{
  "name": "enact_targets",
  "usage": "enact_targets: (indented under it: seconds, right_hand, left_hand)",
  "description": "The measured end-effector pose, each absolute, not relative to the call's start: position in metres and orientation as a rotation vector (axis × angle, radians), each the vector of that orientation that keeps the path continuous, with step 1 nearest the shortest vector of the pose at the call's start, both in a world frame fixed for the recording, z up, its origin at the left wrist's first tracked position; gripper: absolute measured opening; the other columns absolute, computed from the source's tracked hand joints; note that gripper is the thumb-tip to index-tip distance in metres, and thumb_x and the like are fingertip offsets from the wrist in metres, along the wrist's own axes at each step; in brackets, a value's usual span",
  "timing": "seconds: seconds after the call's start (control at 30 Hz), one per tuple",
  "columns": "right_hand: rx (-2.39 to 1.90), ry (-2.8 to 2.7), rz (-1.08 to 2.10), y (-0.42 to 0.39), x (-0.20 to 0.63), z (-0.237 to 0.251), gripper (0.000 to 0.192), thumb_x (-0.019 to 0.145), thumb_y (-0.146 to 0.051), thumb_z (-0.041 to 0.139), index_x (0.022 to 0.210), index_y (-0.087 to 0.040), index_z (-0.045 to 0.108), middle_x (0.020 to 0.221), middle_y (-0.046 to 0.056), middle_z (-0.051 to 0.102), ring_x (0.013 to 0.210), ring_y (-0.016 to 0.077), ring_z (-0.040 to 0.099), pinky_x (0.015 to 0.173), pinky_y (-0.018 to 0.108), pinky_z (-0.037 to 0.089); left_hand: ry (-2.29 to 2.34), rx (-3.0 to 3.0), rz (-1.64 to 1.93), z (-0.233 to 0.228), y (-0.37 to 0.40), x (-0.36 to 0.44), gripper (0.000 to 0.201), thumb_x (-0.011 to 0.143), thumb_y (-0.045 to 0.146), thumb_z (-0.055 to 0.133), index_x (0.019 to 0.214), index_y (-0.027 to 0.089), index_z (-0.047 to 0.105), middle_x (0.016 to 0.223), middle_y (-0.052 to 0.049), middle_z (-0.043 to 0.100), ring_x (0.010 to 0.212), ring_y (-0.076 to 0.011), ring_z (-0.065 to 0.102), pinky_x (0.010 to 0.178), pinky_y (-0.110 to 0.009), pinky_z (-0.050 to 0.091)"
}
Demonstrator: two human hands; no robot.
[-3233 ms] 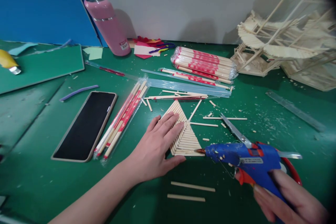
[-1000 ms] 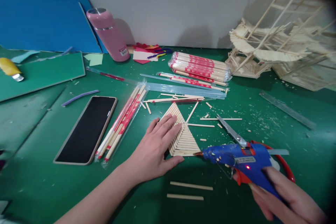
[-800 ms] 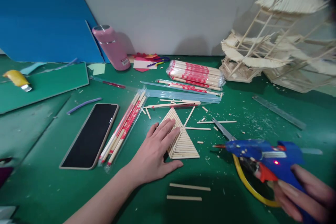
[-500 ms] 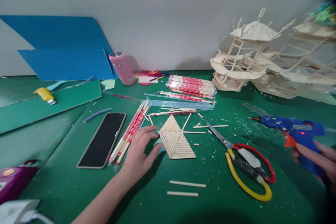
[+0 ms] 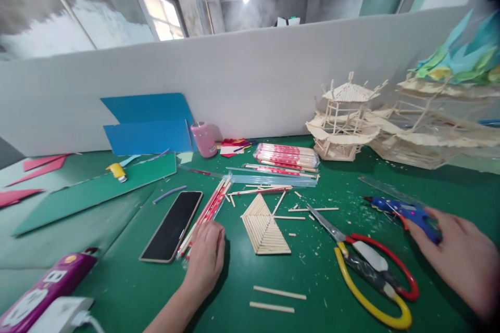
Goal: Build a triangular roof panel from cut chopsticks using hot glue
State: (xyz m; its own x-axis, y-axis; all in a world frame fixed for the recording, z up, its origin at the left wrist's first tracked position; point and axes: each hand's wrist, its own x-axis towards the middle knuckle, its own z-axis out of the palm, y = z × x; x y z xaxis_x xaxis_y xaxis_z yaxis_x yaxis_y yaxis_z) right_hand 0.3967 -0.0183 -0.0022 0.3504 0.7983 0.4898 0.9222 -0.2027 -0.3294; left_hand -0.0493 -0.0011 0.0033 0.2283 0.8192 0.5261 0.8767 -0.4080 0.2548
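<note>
The right hand (image 5: 455,252) grips a blue glue gun (image 5: 416,214), the left hand (image 5: 205,255) curls beside wrapped sticks (image 5: 213,200), its hold hidden, and between the hands on the table (image 5: 234,317) lies a stick panel (image 5: 269,234), with scissors (image 5: 369,255) to its right and two loose sticks (image 5: 279,293) on its near side.

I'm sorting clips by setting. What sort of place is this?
Probably a craft workspace, perhaps a workshop or classroom. A pavilion model built of thin sticks stands at the back, and nearer are a blue glue gun and large scissors. The pictures don't settle which.
</note>
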Motion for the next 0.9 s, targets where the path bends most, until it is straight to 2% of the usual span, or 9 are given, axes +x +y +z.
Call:
enact_targets:
  seconds: [0.03,0.1,0.17,0.3,0.47,0.63,0.73,0.8,0.9]
  right_hand:
    - [-2.053,-1.550,-0.273,-0.019,0.387,0.000,0.040,0.079,-0.048,0.046,0.097,-0.014,0.060,0.097,0.019,0.061,0.090,0.0345,0.058,0.069,0.039,0.044]
    - [-1.896,-1.702,-0.070,-0.022,0.361,0.006,0.033,0.086,-0.042,0.038,0.089,-0.017,0.059,0.101,0.014,0.061,0.097,0.0289,0.056,0.084,0.038,0.041]
    - [-1.683,-1.716,0.119,-0.024,0.330,0.016,0.038,0.087,-0.044,0.032,0.079,-0.020,0.060,0.087,0.009,0.065,0.087,0.0242,0.060,0.079,0.035,0.045]
    - [-1.558,-1.694,0.578,-0.031,0.276,0.033,0.033,0.088,-0.045,0.036,0.090,-0.024,0.061,0.082,0.003,0.067,0.075,0.0191,0.063,0.065,0.028,0.048]
    - [-1.374,-1.408,1.004,-0.044,0.242,0.045,0.034,0.088,-0.042,0.041,0.111,-0.022,0.055,0.105,0.007,0.065,0.086,0.0183,0.060,0.077,0.031,0.044]
    - [-0.976,-1.022,1.561,-0.051,0.217,0.051,0.036,0.082,-0.021,0.048,0.117,-0.026,0.054,0.123,0.007,0.056,0.102,0.0177,0.055,0.076,0.029,0.044]
    - [-0.882,-0.966,1.634,-0.051,0.202,0.054,0.042,0.075,-0.015,0.049,0.115,-0.024,0.056,0.121,0.008,0.057,0.101,0.0185,0.056,0.076,0.030,0.044]
    - [-0.924,-1.018,1.603,-0.050,0.201,0.056,0.037,0.079,-0.021,0.047,0.115,-0.024,0.057,0.120,0.008,0.058,0.100,0.0201,0.057,0.077,0.032,0.044]
    - [-1.229,-1.276,1.288,-0.049,0.220,0.054,0.032,0.087,-0.039,0.040,0.096,-0.024,0.066,0.121,0.007,0.057,0.107,0.0231,0.053,0.086,0.036,0.042]
  left_hand:
    - [-1.647,-2.377,-0.916,0.003,-0.001,-0.049,0.011,0.085,0.018,0.036,0.079,0.020,0.045,0.074,-0.004,0.054,0.070,-0.0196,0.052,0.067,-0.035,0.044]
    - [-1.636,-2.365,-0.897,0.002,-0.002,-0.049,0.010,0.084,0.018,0.037,0.085,0.020,0.047,0.076,-0.005,0.056,0.072,-0.0203,0.054,0.067,-0.035,0.045]
    - [-1.634,-2.358,-0.881,0.002,-0.002,-0.048,0.010,0.084,0.020,0.039,0.090,0.020,0.048,0.080,-0.005,0.058,0.076,-0.0214,0.055,0.071,-0.037,0.045]
    - [-1.649,-2.348,-0.861,0.000,-0.003,-0.047,0.012,0.085,0.023,0.039,0.090,0.020,0.049,0.083,-0.006,0.059,0.081,-0.0227,0.056,0.077,-0.039,0.043]
    - [-1.609,-2.367,-0.893,0.000,-0.004,-0.047,0.013,0.085,0.022,0.040,0.092,0.019,0.051,0.084,-0.007,0.060,0.083,-0.0230,0.056,0.078,-0.039,0.044]
    - [-1.519,-2.367,-1.041,-0.004,0.001,-0.051,0.013,0.083,0.025,0.043,0.093,0.020,0.050,0.084,-0.007,0.060,0.082,-0.0234,0.057,0.075,-0.039,0.045]
    - [-1.489,-2.381,-1.113,-0.007,0.004,-0.055,0.012,0.083,0.025,0.045,0.093,0.021,0.049,0.084,-0.006,0.060,0.082,-0.0232,0.057,0.073,-0.038,0.046]
    - [-1.486,-2.390,-1.132,-0.007,0.004,-0.057,0.012,0.083,0.026,0.045,0.092,0.022,0.049,0.084,-0.005,0.060,0.082,-0.0226,0.057,0.073,-0.037,0.046]
    - [-1.500,-2.415,-1.138,-0.005,0.003,-0.057,0.010,0.083,0.025,0.045,0.091,0.021,0.051,0.083,-0.005,0.060,0.080,-0.0214,0.057,0.072,-0.035,0.046]
